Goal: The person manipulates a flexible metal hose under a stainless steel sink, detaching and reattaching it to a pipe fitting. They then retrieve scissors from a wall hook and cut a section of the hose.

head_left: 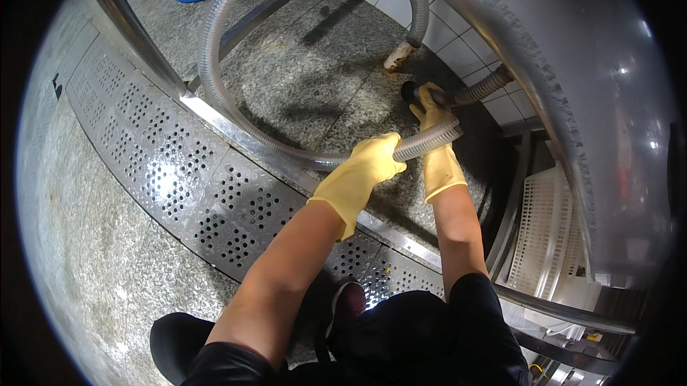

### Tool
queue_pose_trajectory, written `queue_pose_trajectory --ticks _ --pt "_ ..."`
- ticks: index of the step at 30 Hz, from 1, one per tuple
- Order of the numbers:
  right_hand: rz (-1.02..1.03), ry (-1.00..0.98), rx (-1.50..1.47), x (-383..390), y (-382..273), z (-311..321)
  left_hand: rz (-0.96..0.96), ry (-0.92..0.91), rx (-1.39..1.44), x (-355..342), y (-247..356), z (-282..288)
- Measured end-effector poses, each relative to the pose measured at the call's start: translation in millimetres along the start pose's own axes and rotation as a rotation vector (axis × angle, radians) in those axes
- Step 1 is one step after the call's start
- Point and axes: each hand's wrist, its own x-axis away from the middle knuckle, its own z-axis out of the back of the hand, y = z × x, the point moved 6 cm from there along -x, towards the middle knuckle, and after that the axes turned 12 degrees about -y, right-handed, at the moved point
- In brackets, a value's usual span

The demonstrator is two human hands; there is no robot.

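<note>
Both hands wear yellow rubber gloves and work low over the floor. My left hand [366,163] is wrapped round a clear ribbed hose [426,144] near its free end. That end lies across my right glove, over the wrist. From my left hand the hose loops out to the left, up and round to the back. Further forward, my right hand [430,115] is closed round the dark end of a grey corrugated drain hose [483,88], its fingers partly hidden. A black round end piece [410,92] sticks out to the left of those fingers.
A rusty, pale pipe stub [398,57] rises from the floor by the white tiled wall [458,57]. Overhead to the right bulges a large steel vessel [615,85]. A steel frame rail [207,110] borders the perforated drain cover [164,160]. White plastic baskets [540,221] stand at right.
</note>
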Motion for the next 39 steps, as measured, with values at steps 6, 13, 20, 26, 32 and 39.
queue_pose_trajectory --ticks 6,13,20,26,32,39 --pt "0.001 -0.065 -0.099 2 -3 39 0.132 -0.089 -0.232 -11 -13 -5" --pt "0.020 0.018 -0.336 13 -21 71 0.336 -0.198 -0.307 -17 -29 -6" --pt "0.130 0.079 -0.463 16 -38 126 0.313 -0.108 -0.257 -14 -30 -5" --pt "0.234 0.029 -0.360 31 -64 132 0.318 -0.101 -0.230 -13 -31 0" --pt "0.286 0.067 -0.242 53 -83 134 0.315 -0.121 -0.238 -16 -29 -2" --pt "0.245 0.073 -0.198 66 -95 127 0.322 -0.169 -0.296 -16 -27 -4"
